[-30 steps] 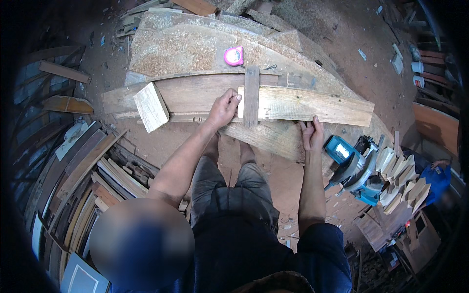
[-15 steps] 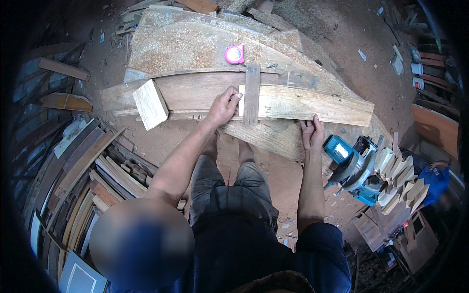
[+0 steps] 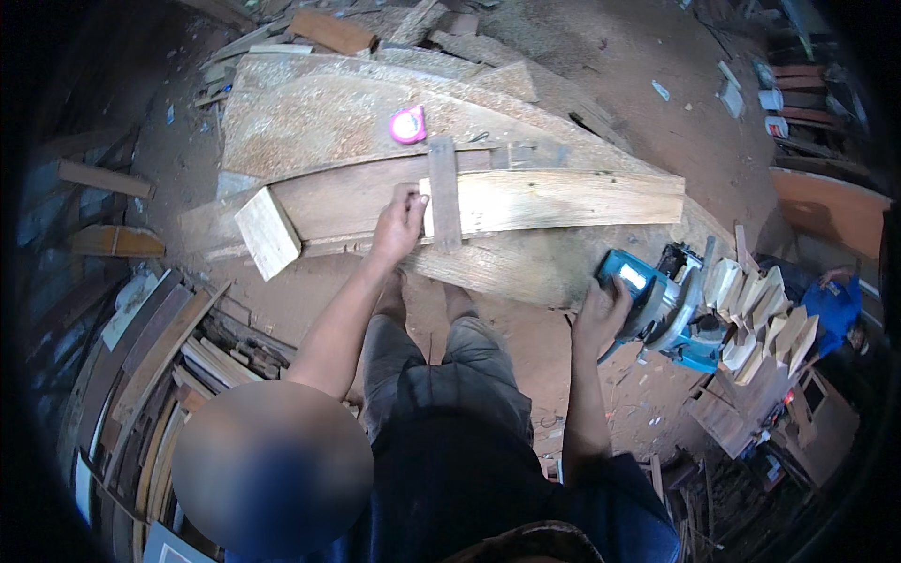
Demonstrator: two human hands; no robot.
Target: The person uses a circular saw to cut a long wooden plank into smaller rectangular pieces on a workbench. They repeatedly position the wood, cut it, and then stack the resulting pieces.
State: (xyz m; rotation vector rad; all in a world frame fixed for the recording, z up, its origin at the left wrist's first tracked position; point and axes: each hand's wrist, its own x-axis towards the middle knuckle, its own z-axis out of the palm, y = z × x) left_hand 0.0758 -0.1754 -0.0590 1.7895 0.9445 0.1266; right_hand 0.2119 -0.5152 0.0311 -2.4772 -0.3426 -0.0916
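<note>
My left hand (image 3: 400, 227) pinches the left end of a long pale board (image 3: 572, 200). Across that board, right beside my fingers, lies a short dark wooden strip (image 3: 445, 192). The pale board rests over a wider brown plank (image 3: 343, 192) on the work surface. At the right, my right hand (image 3: 601, 317) is closed at the near-left end of a teal circular saw (image 3: 671, 298); its fingertips are partly hidden against the saw body. A pink tape measure (image 3: 407, 124) lies beyond the strip. A pale wood block (image 3: 268, 233) sits on the plank's left part.
Sawdust covers the bench top (image 3: 310, 103). Cut wood pieces (image 3: 765, 314) are stacked right of the saw, with another person in blue (image 3: 838, 314) behind them. Long boards (image 3: 155, 366) lean at the lower left. Scrap timber (image 3: 333, 31) lies at the far side.
My right hand has left the pale board's near edge and moved down and right onto the circular saw. My left hand keeps its hold at the board's end. The whole view has shifted slightly.
</note>
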